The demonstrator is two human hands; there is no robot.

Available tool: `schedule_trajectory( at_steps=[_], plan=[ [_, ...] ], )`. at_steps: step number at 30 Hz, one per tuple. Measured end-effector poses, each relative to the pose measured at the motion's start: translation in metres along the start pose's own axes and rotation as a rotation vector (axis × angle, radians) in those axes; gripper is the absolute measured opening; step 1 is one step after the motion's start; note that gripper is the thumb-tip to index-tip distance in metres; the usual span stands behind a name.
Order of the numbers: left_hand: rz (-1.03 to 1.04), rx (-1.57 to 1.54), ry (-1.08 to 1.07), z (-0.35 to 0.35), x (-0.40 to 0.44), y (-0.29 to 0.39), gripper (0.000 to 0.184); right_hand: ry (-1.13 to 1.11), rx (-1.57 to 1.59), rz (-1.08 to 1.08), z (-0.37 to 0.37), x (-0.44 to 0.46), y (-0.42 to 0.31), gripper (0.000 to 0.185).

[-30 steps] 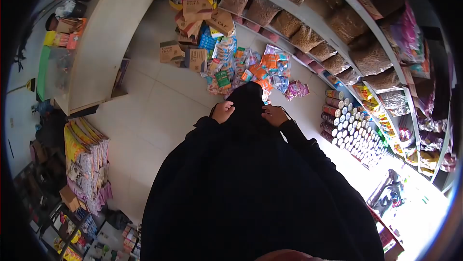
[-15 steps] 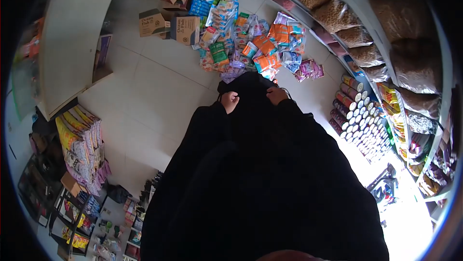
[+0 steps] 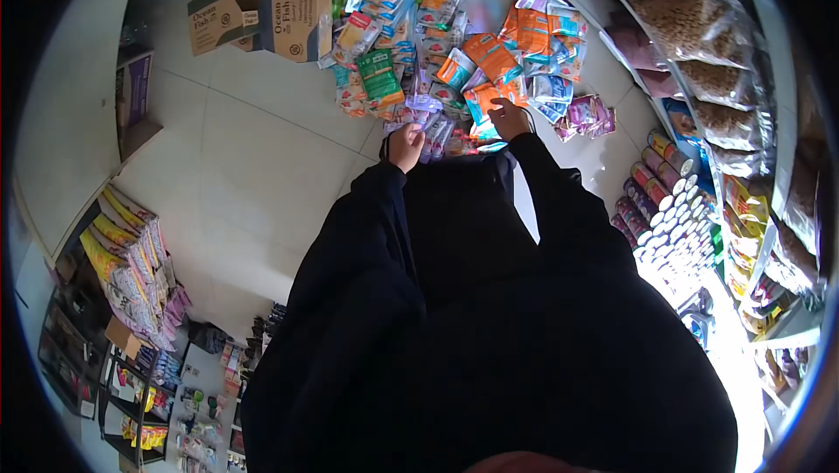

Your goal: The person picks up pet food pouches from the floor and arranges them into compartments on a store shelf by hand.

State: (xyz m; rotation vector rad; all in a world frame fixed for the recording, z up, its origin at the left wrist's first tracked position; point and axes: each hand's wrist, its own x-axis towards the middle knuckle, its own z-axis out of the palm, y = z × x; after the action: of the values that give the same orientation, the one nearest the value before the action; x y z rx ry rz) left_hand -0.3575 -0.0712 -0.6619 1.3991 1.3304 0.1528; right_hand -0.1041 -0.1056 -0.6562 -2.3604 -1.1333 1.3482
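A spread of pet food pouches covers the floor ahead of me. My left hand [image 3: 406,148] hangs at the near edge of the pile, beside purple pouches [image 3: 437,135], with its fingers loosely bent and nothing visible in them. Just over an orange pouch [image 3: 482,104], my right hand [image 3: 509,120] has its fingers apart and holds nothing; whether it touches the pouch I cannot tell. A green pouch [image 3: 380,76] lies on the left part of the pile, and more orange pouches [image 3: 492,57] lie farther back. Black clothing covers my arms and lap.
Open cardboard boxes [image 3: 301,26] stand left of the pile. Stacked cans [image 3: 677,198] and a shelf of bagged kibble [image 3: 699,27] line the right. Large printed sacks [image 3: 131,263] are stacked at the left, near a white cabinet [image 3: 74,106]. Small pink-purple pouches [image 3: 587,117] lie right of the pile.
Both hands have moved off the black cloth on my lap and forward to the pouches, and their fingers have loosened. The view has shifted closer to the pile.
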Motion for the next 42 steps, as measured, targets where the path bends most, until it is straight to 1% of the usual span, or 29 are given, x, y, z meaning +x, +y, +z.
schedule_trajectory(
  at_steps=[1, 4, 8, 9, 12, 15, 16, 19, 20, 22, 23, 24, 25, 26, 27, 28, 29, 30, 31, 32, 34, 35, 36, 37, 38, 39, 40, 41, 42],
  plan=[
    [-0.006, -0.002, -0.001, 0.004, 0.008, -0.006, 0.020, 0.036, 0.075, 0.027, 0.006, 0.012, 0.005, 0.034],
    [0.113, -0.005, 0.134, 0.016, 0.031, -0.002, 0.022, 0.138, 0.038, 0.015, 0.020, 0.057, 0.021, 0.038],
    [0.076, -0.020, 0.227, 0.032, 0.054, 0.008, 0.026, 0.259, 0.076, -0.103, 0.023, 0.118, 0.020, 0.042],
    [0.039, -0.089, 0.181, 0.034, 0.058, 0.014, 0.028, 0.277, 0.098, -0.157, 0.026, 0.138, 0.025, 0.044],
    [0.176, -0.133, 0.241, 0.045, 0.078, 0.012, 0.032, 0.281, 0.049, -0.155, 0.024, 0.171, 0.013, 0.051],
    [0.166, -0.072, 0.179, 0.039, 0.095, 0.023, 0.034, 0.199, 0.089, -0.092, 0.043, 0.218, 0.033, 0.058],
    [0.197, -0.106, 0.193, 0.041, 0.101, 0.019, 0.034, 0.213, 0.277, -0.104, 0.058, 0.234, 0.045, 0.061],
    [0.142, -0.150, 0.192, 0.045, 0.108, 0.017, 0.035, 0.199, 0.464, -0.121, 0.076, 0.252, 0.052, 0.064],
    [0.137, -0.152, 0.196, 0.045, 0.109, 0.018, 0.034, 0.222, 0.419, -0.081, 0.077, 0.256, 0.054, 0.063],
    [0.131, -0.157, 0.212, 0.046, 0.108, 0.018, 0.033, 0.093, 0.807, 0.029, 0.080, 0.259, 0.056, 0.051],
    [0.130, -0.165, 0.226, 0.045, 0.106, 0.020, 0.031, 0.092, 0.809, 0.033, 0.083, 0.254, 0.058, 0.051],
    [0.129, -0.164, 0.223, 0.044, 0.104, 0.020, 0.031, 0.076, 0.567, 0.098, 0.085, 0.248, 0.061, 0.040],
    [0.120, -0.168, 0.206, 0.044, 0.101, 0.019, 0.030, 0.075, 0.218, 0.090, 0.073, 0.228, 0.047, 0.036],
    [0.113, -0.175, 0.190, 0.044, 0.097, 0.019, 0.028, 0.079, -0.132, 0.086, 0.059, 0.208, 0.033, 0.035],
    [0.081, -0.187, 0.183, 0.043, 0.089, 0.022, 0.026, 0.062, -0.200, 0.079, 0.056, 0.192, 0.037, 0.044],
    [0.049, -0.177, 0.144, 0.041, 0.081, 0.026, 0.025, 0.100, -0.080, 0.011, 0.046, 0.161, 0.024, 0.043],
    [0.020, -0.167, 0.105, 0.038, 0.072, 0.032, 0.025, -0.069, 0.001, 0.164, 0.048, 0.147, 0.033, 0.044],
    [-0.007, -0.170, 0.058, 0.035, 0.062, 0.040, 0.026, 0.053, -0.108, 0.029, 0.036, 0.111, 0.019, 0.043],
    [-0.034, -0.170, 0.013, 0.031, 0.052, 0.048, 0.026, -0.153, -0.047, 0.055, 0.025, 0.089, 0.020, 0.040],
    [0.012, -0.038, 0.062, 0.039, 0.042, 0.034, 0.025, -0.160, -0.056, -0.028, 0.030, 0.069, 0.034, 0.036],
    [0.029, -0.194, 0.055, 0.029, 0.015, 0.071, 0.031, -0.123, 0.051, 0.032, 0.002, 0.004, 0.004, 0.032],
    [-0.027, -0.179, 0.020, 0.019, 0.003, 0.090, 0.035, -0.115, 0.219, -0.017, -0.016, -0.026, -0.012, 0.029],
    [-0.081, -0.187, -0.010, 0.008, -0.009, 0.114, 0.035, -0.190, 0.439, 0.178, -0.047, -0.058, -0.050, 0.027],
    [-0.054, -0.108, -0.029, -0.004, -0.018, 0.136, 0.038, -0.209, 0.470, 0.176, -0.054, -0.078, -0.051, 0.026],
    [-0.042, -0.282, -0.026, 0.001, -0.026, 0.127, 0.043, -0.184, 0.421, 0.062, -0.066, -0.098, -0.058, 0.024],
    [0.067, -0.279, -0.013, -0.010, -0.036, 0.146, 0.046, -0.204, 0.427, 0.015, -0.083, -0.118, -0.072, 0.023],
    [0.180, -0.109, -0.079, -0.037, -0.047, 0.189, 0.042, -0.177, 0.405, -0.056, -0.097, -0.138, -0.084, 0.022],
    [0.051, -0.158, -0.212, -0.044, -0.048, 0.191, 0.037, -0.162, 0.412, -0.084, -0.121, -0.159, -0.111, 0.021],
    [-0.144, -0.239, -0.297, -0.077, -0.069, 0.259, 0.033, -0.100, 0.418, -0.120, -0.134, -0.178, -0.125, 0.022]
  ],
)
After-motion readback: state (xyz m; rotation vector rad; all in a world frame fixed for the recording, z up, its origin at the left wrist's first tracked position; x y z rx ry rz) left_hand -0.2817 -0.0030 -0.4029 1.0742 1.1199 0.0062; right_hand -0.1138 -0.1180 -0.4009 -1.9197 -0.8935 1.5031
